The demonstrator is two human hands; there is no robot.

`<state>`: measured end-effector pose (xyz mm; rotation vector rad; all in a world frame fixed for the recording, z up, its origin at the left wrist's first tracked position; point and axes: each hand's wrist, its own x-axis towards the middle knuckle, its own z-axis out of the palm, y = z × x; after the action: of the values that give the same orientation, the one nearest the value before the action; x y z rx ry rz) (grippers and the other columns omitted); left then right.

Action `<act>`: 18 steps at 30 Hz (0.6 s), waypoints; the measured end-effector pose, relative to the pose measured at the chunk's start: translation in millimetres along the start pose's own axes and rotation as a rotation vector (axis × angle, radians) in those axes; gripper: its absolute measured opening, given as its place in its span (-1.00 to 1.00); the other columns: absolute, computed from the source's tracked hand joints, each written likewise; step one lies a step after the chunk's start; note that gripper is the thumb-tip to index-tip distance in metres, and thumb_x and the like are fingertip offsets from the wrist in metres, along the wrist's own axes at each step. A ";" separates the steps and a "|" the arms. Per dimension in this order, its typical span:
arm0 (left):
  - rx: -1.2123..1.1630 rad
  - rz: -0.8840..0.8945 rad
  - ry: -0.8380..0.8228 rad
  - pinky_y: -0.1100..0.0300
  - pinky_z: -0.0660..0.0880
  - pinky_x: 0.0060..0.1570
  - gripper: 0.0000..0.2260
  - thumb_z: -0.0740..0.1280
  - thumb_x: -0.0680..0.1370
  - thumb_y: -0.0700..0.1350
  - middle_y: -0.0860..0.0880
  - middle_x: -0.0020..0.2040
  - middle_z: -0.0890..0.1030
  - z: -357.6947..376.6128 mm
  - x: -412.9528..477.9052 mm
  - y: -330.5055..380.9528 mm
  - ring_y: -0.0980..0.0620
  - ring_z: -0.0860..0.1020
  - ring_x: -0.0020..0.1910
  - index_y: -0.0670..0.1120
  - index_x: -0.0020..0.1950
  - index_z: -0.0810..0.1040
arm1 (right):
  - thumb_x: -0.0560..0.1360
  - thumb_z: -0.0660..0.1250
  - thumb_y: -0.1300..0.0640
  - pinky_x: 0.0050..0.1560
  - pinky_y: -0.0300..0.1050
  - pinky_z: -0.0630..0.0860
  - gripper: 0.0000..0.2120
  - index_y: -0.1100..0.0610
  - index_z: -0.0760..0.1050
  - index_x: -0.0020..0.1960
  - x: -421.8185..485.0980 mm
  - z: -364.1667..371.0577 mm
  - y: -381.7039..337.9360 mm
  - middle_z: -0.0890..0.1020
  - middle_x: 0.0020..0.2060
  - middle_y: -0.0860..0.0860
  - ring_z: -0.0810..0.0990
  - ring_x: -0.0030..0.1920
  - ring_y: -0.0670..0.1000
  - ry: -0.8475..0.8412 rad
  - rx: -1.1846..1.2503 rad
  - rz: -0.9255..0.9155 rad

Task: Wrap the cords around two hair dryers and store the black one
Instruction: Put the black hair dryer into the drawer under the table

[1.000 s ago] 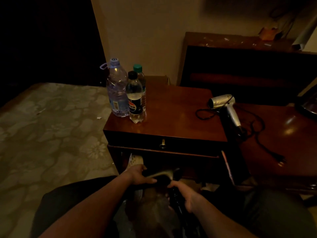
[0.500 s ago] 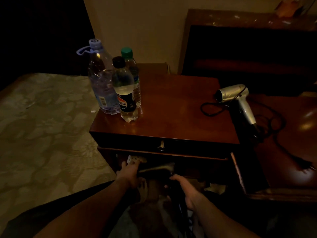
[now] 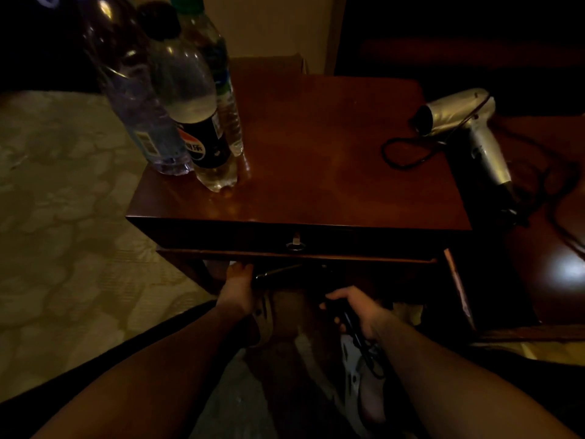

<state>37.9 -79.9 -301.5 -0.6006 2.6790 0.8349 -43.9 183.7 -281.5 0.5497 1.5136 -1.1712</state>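
- Right hand (image 3: 357,315) is clamped round a black cord (image 3: 364,346), low in front of the nightstand, with loops of it dangling below the fist.
- Left hand (image 3: 237,286) is up at the opening under the drawer, against the left end of a dark shape. It's too dim to tell whether the fingers wrap it or just rest on it.
- The two hands are apart, and that dark shape sits between them, just inside the opening. With one thin glint along it, I take it for the black hair dryer (image 3: 275,280).
- Handling call: the body should be light, hard plastic, smooth enough to slip. Best taken round the handle or barrel, never hung by the cord.
- The cord itself is limp but springy, so wound loops will likely uncoil unless a thumb pins them.
- Moving out: the drawer (image 3: 221,236) is closed, its ring pull (image 3: 296,245) hanging dead centre.
- On the nightstand (image 3: 316,147) top, three bottles (image 3: 196,122) cluster on the left side.
- The silver hair dryer (image 3: 459,112) lies at the right edge, nozzle pointing left, handle angled toward the lower table (image 3: 554,248).
- Its loose cord (image 3: 402,153) makes one loop on the top, then trails off right. That one looks unwrapped, so there's work left.
- Patterned carpet (image 3: 63,217) fills the left.
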 end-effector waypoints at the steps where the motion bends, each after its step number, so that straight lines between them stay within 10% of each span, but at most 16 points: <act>1: -0.024 0.024 0.023 -0.20 0.35 0.43 -0.47 0.33 0.48 -0.05 -0.31 0.41 0.47 3.8 1.6 -0.3 -0.35 0.39 0.44 -0.19 0.43 0.46 | 0.53 0.31 0.05 -0.54 -0.21 0.37 -0.74 0.25 0.62 -0.01 4.1 -2.9 2.8 0.63 -0.16 0.07 0.47 -0.43 -0.02 0.008 0.024 0.011; 4: -0.080 0.039 0.066 -0.28 0.29 0.46 -0.47 0.33 0.44 -0.03 -0.32 0.37 0.49 19.8 8.7 -3.7 -0.36 0.41 0.41 -0.16 0.40 0.51 | 0.52 0.31 0.05 -0.54 -0.20 0.37 -0.71 0.27 0.61 0.05 16.4 -10.4 10.8 0.64 -0.29 0.06 0.46 -0.45 -0.01 0.026 0.088 0.025; 7: -0.100 -0.017 -0.014 -0.32 0.30 0.43 -0.50 0.27 0.42 0.11 -0.30 0.47 0.36 38.1 25.1 -19.5 -0.36 0.33 0.46 0.37 0.36 0.36 | 0.54 0.29 0.04 -0.52 -0.18 0.36 -0.68 0.29 0.64 0.01 29.6 -16.1 12.4 0.57 -0.34 0.08 0.46 -0.46 0.00 0.050 0.120 0.025; 11: -0.172 -0.128 -0.070 -0.23 0.37 0.40 -0.38 0.28 0.47 0.11 -0.31 0.39 0.44 51.5 40.6 -23.7 -0.34 0.42 0.39 -0.17 0.46 0.40 | 0.56 0.29 0.07 -0.55 -0.19 0.38 -0.72 0.29 0.62 -0.04 44.6 -15.9 8.9 0.60 -0.33 0.09 0.47 -0.50 -0.01 0.034 0.228 0.010; 18: -0.220 -0.149 -0.107 -0.08 0.26 0.48 -0.36 0.48 0.44 -0.34 -0.34 0.47 0.39 33.4 29.7 11.6 -0.34 0.36 0.48 -0.32 0.48 0.35 | 0.57 0.32 0.02 -0.53 -0.17 0.40 -0.73 0.24 0.59 -0.04 63.0 -15.3 -12.1 0.55 -0.41 0.10 0.46 -0.51 0.02 0.060 0.294 0.013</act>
<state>10.9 -60.6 -333.6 -0.7717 2.4312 1.0949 -80.1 177.1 -336.2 0.7965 1.3928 -1.3876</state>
